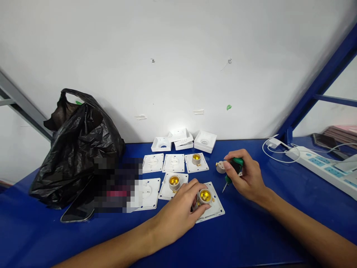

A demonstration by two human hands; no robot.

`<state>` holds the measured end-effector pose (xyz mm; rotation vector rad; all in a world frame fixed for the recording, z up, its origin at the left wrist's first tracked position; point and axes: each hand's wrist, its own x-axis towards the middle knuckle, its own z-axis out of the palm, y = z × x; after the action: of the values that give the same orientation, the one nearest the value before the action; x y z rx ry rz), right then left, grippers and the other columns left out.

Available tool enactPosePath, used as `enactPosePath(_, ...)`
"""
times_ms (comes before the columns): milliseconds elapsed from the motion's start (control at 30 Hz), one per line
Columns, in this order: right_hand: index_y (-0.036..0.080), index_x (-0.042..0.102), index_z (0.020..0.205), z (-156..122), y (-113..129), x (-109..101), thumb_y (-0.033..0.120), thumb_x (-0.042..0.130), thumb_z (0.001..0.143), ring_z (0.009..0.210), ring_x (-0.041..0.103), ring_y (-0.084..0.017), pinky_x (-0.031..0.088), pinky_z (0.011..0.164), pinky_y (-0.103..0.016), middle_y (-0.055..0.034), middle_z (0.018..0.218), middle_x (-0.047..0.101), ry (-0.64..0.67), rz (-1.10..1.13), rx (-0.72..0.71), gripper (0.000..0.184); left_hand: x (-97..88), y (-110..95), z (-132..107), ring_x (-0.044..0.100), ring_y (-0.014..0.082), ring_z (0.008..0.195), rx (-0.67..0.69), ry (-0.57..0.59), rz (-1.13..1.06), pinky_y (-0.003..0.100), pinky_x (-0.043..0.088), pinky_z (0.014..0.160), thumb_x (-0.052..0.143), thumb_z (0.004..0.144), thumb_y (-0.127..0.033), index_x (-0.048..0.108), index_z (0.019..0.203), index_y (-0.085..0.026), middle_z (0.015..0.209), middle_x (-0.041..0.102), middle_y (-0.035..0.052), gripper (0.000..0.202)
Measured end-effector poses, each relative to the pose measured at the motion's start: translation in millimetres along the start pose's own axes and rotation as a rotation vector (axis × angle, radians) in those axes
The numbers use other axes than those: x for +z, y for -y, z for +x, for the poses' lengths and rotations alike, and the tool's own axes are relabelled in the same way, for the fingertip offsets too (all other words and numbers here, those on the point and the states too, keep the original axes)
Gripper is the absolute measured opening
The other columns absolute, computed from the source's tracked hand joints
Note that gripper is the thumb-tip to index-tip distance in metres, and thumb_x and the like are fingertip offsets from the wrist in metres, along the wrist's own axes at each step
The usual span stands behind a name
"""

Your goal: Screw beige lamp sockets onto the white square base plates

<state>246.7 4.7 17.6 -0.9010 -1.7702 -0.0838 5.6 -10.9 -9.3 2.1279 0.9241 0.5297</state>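
My left hand (pixel 178 210) grips a brass-lined lamp socket (pixel 205 196) that sits on a white square plate (pixel 214 208) on the blue table. In my right hand (pixel 247 176) is a green-handled screwdriver (pixel 233 171), its tip pointing down at the table just right of that plate. A loose grey socket (pixel 221 167) lies beside my right fingers. Two more plates carry sockets (pixel 174 181) (pixel 196 159). Several bare white plates (pixel 152 163) lie in rows to the left.
White square covers (pixel 205 141) are stacked by the wall. A black plastic bag (pixel 78 145) stands at the left with a phone (pixel 79 210) in front of it. A white power strip (pixel 320 165) with cables and a second phone (pixel 323 140) lie at the right.
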Motion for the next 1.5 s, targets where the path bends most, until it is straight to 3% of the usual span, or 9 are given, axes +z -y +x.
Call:
enactPosePath(200,0.026,0.059,0.095,7,-9,-7,0.025,0.066,0.099,0.047,0.054,-0.010,0.046,0.047,-0.022,0.0060,0.069,0.062,-0.120,-0.047,0.061,0.008,-0.8,-3,-2,0.063,0.0238,0.102,0.027,0.013,0.020,0.035,0.056,0.086,0.066,0.104,-0.031,0.064,0.127,-0.027,0.114,0.062,0.0040,0.023)
enactPosePath(400,0.026,0.058,0.096,7,-11,-5,0.023,0.064,0.100,0.043,0.057,-0.010,0.046,0.045,-0.021,0.0076,0.062,0.064,0.010,0.011,0.051,0.008,-1.6,-7,-2,0.062,0.0244,0.104,0.041,0.004,0.045,0.035,0.056,0.089,0.067,0.103,-0.029,0.065,0.124,-0.028,0.109,0.061,0.0028,0.022)
enactPosePath(733,0.026,0.057,0.098,5,-10,-5,0.022,0.064,0.101,0.045,0.059,-0.010,0.047,0.047,-0.021,0.0075,0.064,0.067,0.024,0.027,0.024,0.008,-0.9,-2,0,0.060,0.0252,0.102,0.047,0.019,0.059,0.037,0.050,0.090,0.070,0.102,-0.026,0.063,0.123,-0.026,0.108,0.061,0.0029,0.023)
enactPosePath(933,0.027,0.061,0.110,3,-17,-9,0.029,0.070,0.098,0.049,0.059,-0.012,0.046,0.047,-0.023,0.0074,0.064,0.062,0.142,-0.017,-0.018,0.015,2.3,3,0,0.058,0.0250,0.101,0.051,0.007,0.082,0.037,0.048,0.090,0.071,0.101,-0.027,0.064,0.125,-0.026,0.108,0.062,0.0029,0.024)
enactPosePath(1167,0.026,0.060,0.101,7,-17,-11,0.023,0.068,0.098,0.045,0.057,-0.010,0.047,0.049,-0.022,0.0070,0.066,0.062,0.003,-0.129,-0.046,0.009,1.9,1,0,0.059,0.0258,0.105,0.056,0.016,0.108,0.038,0.049,0.092,0.070,0.103,-0.027,0.064,0.129,-0.027,0.112,0.062,0.0032,0.027)
enactPosePath(1500,0.025,0.060,0.097,12,-23,-12,0.023,0.067,0.097,0.043,0.055,-0.009,0.045,0.046,-0.021,0.0080,0.063,0.059,-0.007,-0.216,-0.097,0.008,2.6,6,-1,0.058,0.0264,0.107,0.083,0.022,0.120,0.039,0.049,0.094,0.070,0.103,-0.027,0.062,0.130,-0.027,0.114,0.062,0.0038,0.028)
